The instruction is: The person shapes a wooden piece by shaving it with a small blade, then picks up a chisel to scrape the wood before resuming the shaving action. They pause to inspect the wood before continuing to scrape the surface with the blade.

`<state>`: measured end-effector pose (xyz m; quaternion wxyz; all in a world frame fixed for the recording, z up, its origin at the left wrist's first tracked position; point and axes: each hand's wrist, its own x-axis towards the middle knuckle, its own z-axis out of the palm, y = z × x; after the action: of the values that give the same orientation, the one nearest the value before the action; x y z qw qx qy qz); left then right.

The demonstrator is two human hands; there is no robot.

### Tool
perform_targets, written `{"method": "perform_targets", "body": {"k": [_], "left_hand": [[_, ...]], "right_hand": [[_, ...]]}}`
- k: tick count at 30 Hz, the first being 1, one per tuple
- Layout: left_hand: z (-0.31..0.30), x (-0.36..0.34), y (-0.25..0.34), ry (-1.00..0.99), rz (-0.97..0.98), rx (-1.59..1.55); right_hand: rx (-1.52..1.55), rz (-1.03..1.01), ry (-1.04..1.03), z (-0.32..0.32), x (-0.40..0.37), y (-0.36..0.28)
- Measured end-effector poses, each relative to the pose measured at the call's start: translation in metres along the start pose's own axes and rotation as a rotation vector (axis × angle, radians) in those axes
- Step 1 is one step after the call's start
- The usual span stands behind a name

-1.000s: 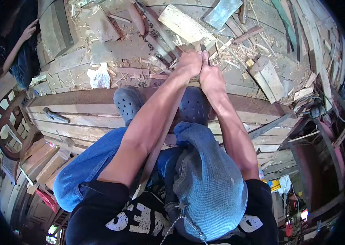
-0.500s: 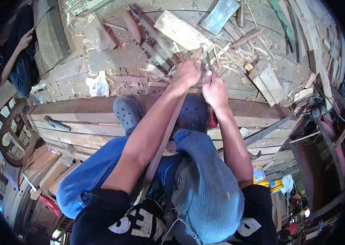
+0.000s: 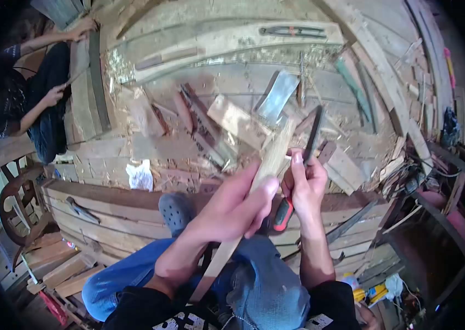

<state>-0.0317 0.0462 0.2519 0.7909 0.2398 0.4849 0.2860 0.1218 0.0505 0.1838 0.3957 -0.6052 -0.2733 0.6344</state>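
Observation:
My left hand (image 3: 238, 206) is closed around a long, narrow wooden strip (image 3: 272, 159). The strip slants from my lap, past my wrist, to its far end above the floor. In my right hand (image 3: 308, 181) is a dark, flat tool that looks like a file (image 3: 314, 132), its far end pointing up and away from me. A red-and-black handle (image 3: 283, 214) shows below that hand, in line with the tool. The tool is just right of the strip, with a gap between them at the far end. My right fingers hide the tool's middle.
A blue-grey metal-looking plate (image 3: 279, 96), wood offcuts (image 3: 238, 121) and shavings litter the floor ahead. A white cloth (image 3: 140, 176) lies left of my shoe (image 3: 176, 213). At far left another person's hand (image 3: 55, 95) works by a thick beam (image 3: 85, 93). A hammer-like tool (image 3: 82, 210) rests on the planks.
Both hands have come nearer to me and lower in view, and the strip has been drawn back with the left hand. The file has moved apart from the strip. My view has tilted up.

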Motion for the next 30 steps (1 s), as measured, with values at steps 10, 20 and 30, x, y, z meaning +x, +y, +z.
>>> {"method": "perform_targets", "body": {"k": [10,20,30], "left_hand": [[0.034,-0.050,0.016,-0.133,0.111,-0.040],[0.033,-0.066,0.001,-0.385,0.063,-0.441],[0.033,-0.053,-0.019,-0.878,-0.131,-1.110]], "right_hand": [[0.189,-0.263,-0.330,0.009,-0.024,-0.094],[0.050,-0.776,-0.242,0.006,-0.041,-0.085],[0.171,-0.594,-0.335,0.008,-0.046,-0.084]]}}
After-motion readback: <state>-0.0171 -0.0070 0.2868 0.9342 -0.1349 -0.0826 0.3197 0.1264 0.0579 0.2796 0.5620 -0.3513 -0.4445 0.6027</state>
